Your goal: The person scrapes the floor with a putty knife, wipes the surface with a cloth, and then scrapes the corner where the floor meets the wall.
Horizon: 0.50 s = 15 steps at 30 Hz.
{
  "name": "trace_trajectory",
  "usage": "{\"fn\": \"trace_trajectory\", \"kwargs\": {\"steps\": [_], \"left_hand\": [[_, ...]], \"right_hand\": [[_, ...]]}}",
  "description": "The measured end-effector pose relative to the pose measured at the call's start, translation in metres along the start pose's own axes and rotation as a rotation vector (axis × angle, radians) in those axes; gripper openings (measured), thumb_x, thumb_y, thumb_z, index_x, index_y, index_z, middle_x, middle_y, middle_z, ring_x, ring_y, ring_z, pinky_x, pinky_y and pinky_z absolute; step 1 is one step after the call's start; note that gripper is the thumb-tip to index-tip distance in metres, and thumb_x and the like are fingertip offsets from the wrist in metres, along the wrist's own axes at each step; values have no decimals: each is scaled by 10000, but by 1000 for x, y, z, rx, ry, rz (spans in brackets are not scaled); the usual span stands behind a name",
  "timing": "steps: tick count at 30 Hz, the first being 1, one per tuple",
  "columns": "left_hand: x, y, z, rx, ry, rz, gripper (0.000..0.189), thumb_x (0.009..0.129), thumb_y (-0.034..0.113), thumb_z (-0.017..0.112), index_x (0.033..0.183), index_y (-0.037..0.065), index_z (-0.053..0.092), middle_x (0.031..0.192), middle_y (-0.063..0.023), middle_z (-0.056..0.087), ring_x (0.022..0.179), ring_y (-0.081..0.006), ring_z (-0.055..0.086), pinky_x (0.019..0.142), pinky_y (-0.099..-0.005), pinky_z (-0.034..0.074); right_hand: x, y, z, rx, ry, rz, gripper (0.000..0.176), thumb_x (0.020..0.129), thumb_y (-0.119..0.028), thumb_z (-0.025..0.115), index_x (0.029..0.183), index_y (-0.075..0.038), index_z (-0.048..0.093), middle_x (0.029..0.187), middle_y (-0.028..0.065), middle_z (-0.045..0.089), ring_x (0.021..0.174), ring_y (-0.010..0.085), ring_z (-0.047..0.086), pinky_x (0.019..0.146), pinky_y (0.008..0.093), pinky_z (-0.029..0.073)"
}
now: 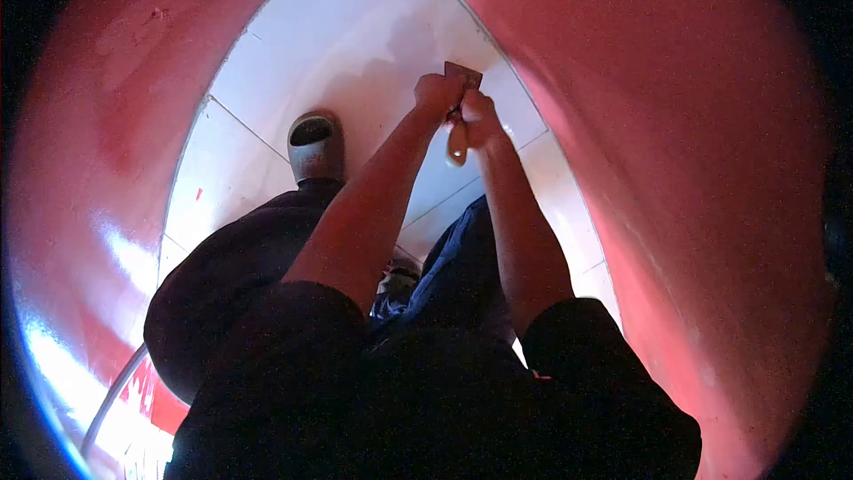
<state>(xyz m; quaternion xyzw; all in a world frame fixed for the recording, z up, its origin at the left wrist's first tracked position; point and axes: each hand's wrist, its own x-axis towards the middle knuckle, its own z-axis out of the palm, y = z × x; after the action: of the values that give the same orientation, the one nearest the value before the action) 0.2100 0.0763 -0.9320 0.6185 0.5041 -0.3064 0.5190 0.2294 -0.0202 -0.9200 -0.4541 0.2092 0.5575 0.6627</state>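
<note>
A scraper-like tool (pixel 457 144) with a flat, dark blade and a light handle is held out in front of me, over the tiled floor. My left hand (pixel 437 93) is closed at the left edge of the blade. On the right, my right hand (pixel 481 118) has its fingers closed around the tool where the handle meets the blade. Both hands are close together. The handle's end, with a small hole, points down toward my body. Small details of the fingertips are too dark to make out.
Curved red walls (pixel 693 124) rise on both sides of the pale tiled floor (pixel 240 151). A shoe (pixel 316 149) on my foot stands left of my arms. At the lower left, a grey cable or tube (pixel 111 396) runs beside my leg.
</note>
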Motion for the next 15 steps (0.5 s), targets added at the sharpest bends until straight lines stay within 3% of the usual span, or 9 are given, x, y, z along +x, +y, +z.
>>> {"fn": "trace_trajectory", "kwargs": {"steps": [3,5,6,8,10,12,13,14,15], "left_hand": [[23,-39,32,458,44,228,530,808,476,366,767,17,628,715,-134,633,650,-267,623,649,-374,490],[32,-26,29,396,113,273,512,805,461,385,749,12,624,695,-130,628,646,-266,623,640,-373,492],[39,-6,17,354,76,293,503,803,453,394,740,10,622,684,-129,626,643,-265,623,636,-373,493],[39,35,-8,190,-4,210,486,799,438,413,722,5,618,664,-125,621,639,-263,622,628,-372,495],[37,46,-20,212,-55,220,470,795,423,432,705,0,613,643,-122,617,635,-262,621,619,-370,497],[44,25,-11,369,-106,335,463,793,415,445,702,-7,612,656,-128,621,655,-264,625,634,-374,497],[69,-15,10,391,44,353,485,785,441,436,809,-8,620,814,-181,626,816,-289,612,739,-389,470],[52,-27,27,80,255,135,491,787,451,423,932,20,609,953,-220,593,953,-312,562,815,-393,431],[44,-29,30,100,292,142,459,785,440,429,882,28,605,894,-200,588,886,-295,560,771,-384,434]], "right_hand": [[5,13,-32,-293,10,-107,277,861,-312,470,909,-51,549,764,55,568,672,156,554,582,307,469],[25,26,-43,-293,77,-223,296,868,-310,458,960,-41,537,820,82,580,725,163,565,633,309,481],[37,15,-28,65,141,-212,317,865,-314,454,980,-30,536,845,96,587,725,170,568,636,318,482],[90,-4,-59,-316,61,-121,349,849,-340,465,829,-9,572,766,117,585,668,188,561,556,334,452],[105,-17,-51,-385,71,-161,316,848,-336,464,755,-47,551,665,76,544,564,165,515,480,305,415],[74,-9,-30,-167,172,-96,273,856,-325,453,814,-70,541,664,46,537,529,145,497,471,280,416],[47,1,-18,-118,278,-48,304,858,-338,456,849,-53,560,697,64,561,552,147,517,490,283,434],[58,14,-10,-70,313,-81,400,868,-397,416,940,-32,561,783,103,584,657,191,548,578,325,453],[71,27,-4,-23,346,-117,506,877,-457,375,1031,-12,562,869,141,606,762,235,579,666,367,473]]}}
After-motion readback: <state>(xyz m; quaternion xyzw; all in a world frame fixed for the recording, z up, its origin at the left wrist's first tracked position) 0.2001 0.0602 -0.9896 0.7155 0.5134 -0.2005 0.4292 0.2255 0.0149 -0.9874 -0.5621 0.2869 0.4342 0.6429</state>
